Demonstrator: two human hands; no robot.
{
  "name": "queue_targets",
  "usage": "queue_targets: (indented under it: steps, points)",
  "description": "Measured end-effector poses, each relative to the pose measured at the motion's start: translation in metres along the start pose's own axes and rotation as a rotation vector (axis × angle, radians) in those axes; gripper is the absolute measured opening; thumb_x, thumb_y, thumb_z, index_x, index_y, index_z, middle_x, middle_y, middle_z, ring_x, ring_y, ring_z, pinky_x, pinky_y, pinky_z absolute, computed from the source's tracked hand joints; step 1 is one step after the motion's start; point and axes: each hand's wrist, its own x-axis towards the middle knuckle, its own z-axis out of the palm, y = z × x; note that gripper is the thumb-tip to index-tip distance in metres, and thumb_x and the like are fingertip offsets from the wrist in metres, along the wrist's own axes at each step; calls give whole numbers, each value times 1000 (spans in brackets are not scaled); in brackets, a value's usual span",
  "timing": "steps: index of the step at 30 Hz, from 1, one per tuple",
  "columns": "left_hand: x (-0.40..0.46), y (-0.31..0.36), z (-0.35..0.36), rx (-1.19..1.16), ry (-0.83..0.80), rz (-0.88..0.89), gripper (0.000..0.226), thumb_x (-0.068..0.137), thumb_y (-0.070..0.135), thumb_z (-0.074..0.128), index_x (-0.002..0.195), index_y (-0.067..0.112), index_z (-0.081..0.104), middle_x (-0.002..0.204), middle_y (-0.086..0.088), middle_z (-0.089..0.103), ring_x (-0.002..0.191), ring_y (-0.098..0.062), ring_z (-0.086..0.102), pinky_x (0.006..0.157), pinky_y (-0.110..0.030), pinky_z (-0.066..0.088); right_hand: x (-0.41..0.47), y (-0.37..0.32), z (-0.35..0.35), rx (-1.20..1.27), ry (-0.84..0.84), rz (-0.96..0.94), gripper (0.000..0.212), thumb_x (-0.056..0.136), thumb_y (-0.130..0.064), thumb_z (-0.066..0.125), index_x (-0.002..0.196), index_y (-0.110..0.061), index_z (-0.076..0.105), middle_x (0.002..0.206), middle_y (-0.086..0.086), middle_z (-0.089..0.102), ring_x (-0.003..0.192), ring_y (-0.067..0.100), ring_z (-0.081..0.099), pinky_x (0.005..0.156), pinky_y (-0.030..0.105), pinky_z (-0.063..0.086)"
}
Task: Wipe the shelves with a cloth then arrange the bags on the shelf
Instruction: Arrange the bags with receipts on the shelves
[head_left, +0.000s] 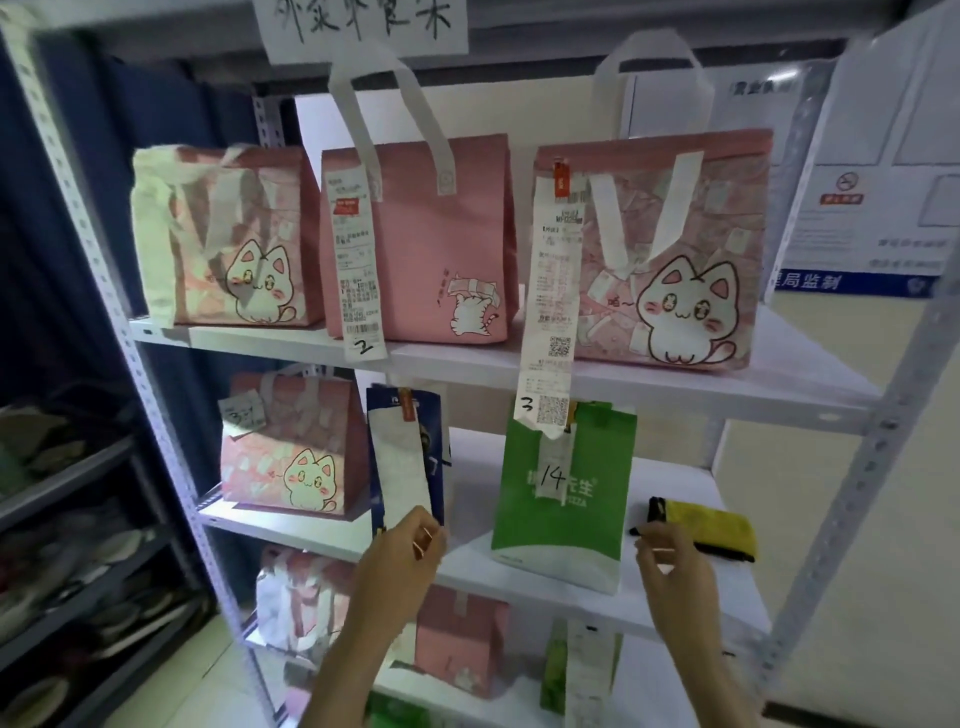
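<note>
Head view takes in a white metal shelving unit (857, 415) with several tiers; it fills most of the frame, and a handwritten paper sign (361, 23) hangs at its top edge. On the upper shelf stand three pink bags in a row: the large cat-print bag (670, 260) at the right with a long receipt (550, 301) marked 3 hanging past the shelf edge, the plain pink bag (431, 244) in the middle with a receipt (358, 260) marked 2, and the pale cat bag (228, 239) at the left. On the middle shelf, from left to right, stand a smaller pink cat bag (291, 447), a dark blue bag (434, 467) with a white slip (402, 467) down its front, and a green bag (566, 514) marked 14 (its base sits close to the shelf's front edge); to the right of it, apart, a yellow cloth (711, 525) with black trim lies flat on the shelf. Further bags sit on the lowest tier visible, partly hidden by the forearms. The left hand (410, 551) is raised at the lower end of the blue bag, fingers curled in; whether it grips the bag or the slip cannot be told. The right hand (670, 566) is between the green bag and the cloth, fingers loosely bent and holding nothing visible, just in front of the cloth's black edge.
</note>
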Motion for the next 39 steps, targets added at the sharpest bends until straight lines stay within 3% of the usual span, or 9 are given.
queue_targets:
  steps: [7, 11, 17, 20, 23, 26, 32, 35, 39]
  points:
    - [35, -62, -11, -55, 91, -155, 11, 96, 18, 62, 89, 25, 57, 84, 10, 67, 74, -13, 65, 61, -26, 47, 30, 11, 40, 58, 10, 171, 36, 95, -8, 68, 128, -9, 54, 112, 6, 62, 100, 27, 62, 85, 45, 54]
    - [73, -90, -15, -115, 127, -180, 16, 95, 15, 65, 104, 21, 54, 100, 1, 65, 84, -17, 63, 64, -27, 42, 37, 14, 57, 66, 27, 179, 21, 96, -6, 67, 113, -13, 57, 104, 9, 66, 91, 30, 65, 77, 43, 54]
    - [125, -108, -15, -252, 125, -164, 45, 95, 24, 68, 134, 12, 50, 127, -3, 61, 114, -23, 60, 97, -41, 52, 41, 33, 71, -80, 114, 146, 7, 96, -16, 68, 102, -14, 66, 90, 4, 74, 78, 21, 70, 68, 42, 58]
    - [140, -111, -12, -316, 91, -158, 39, 95, 29, 68, 129, 14, 57, 118, 0, 66, 106, -20, 64, 91, -38, 55, 42, 35, 71, -98, 155, 139, 7, 94, -16, 71, 98, -12, 68, 87, 6, 73, 78, 23, 70, 64, 40, 54]
    - [146, -112, -11, -345, 79, -125, 9, 96, 24, 66, 99, 16, 65, 92, 3, 70, 83, -11, 66, 71, -27, 51, 40, 35, 71, -116, 166, 146, 6, 95, -16, 70, 99, -12, 67, 87, 6, 72, 79, 26, 70, 67, 41, 54]
    - [144, -109, -15, -389, 83, -62, 29, 98, 16, 63, 72, 24, 52, 68, 9, 57, 59, 4, 57, 57, -12, 42, 37, 32, 72, -138, 179, 147, 5, 97, -17, 67, 100, -13, 65, 87, 8, 72, 78, 28, 68, 67, 40, 53]
    - [126, -110, -30, -493, 157, -47, 31, 99, 15, 61, 72, 22, 48, 65, 9, 53, 58, 5, 53, 54, -8, 41, 36, 17, 81, -207, 201, 105, 7, 100, -15, 63, 102, -9, 64, 85, 6, 69, 71, 24, 62, 55, 31, 45]
    - [112, -123, -41, -540, 171, -89, 20, 100, 20, 60, 81, 18, 57, 79, 10, 68, 72, 0, 64, 63, -17, 52, 33, 5, 94, -238, 203, 58, 4, 100, -9, 60, 102, -6, 62, 84, 2, 64, 64, 10, 56, 51, 24, 38]
    - [86, -140, -56, -553, 172, -159, 14, 100, 22, 59, 88, 15, 60, 96, 4, 73, 87, -12, 71, 67, -25, 59, 23, -4, 116, -223, 191, -7, 2, 101, -9, 58, 99, -8, 58, 82, 1, 66, 65, 22, 59, 50, 35, 45]
